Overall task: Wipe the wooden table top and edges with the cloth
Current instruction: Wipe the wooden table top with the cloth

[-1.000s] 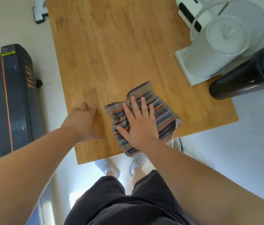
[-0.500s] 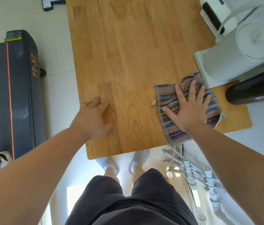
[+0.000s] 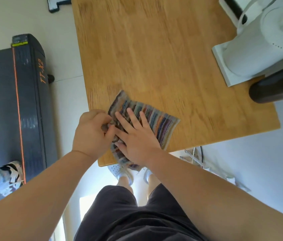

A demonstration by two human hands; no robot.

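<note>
A person in dark shorts stands at the near edge of a rectangular honey-coloured wooden table (image 3: 154, 54), seen from above. Most of the tabletop lies bare, from the near-left corner up to the far side. To the left, across a strip of pale floor, a dark grey treadmill (image 3: 15, 101) with an orange stripe runs alongside the table's left edge. At the right side a white lidded appliance on a square base (image 3: 259, 49) occupies the table's right edge, and a dark brown cylindrical container (image 3: 276, 87) stands just beside it near the right corner. A multicoloured striped woven cloth (image 3: 156, 122) lies at the near-left part of the tabletop, its lower end hanging slightly over the near edge. The right hand (image 3: 137, 138) lies flat on the cloth, fingers spread. The left hand (image 3: 92, 133) sits near the left edge, fingers curled and pinching the cloth's bunched left side. The frame is motion-blurred.
</note>
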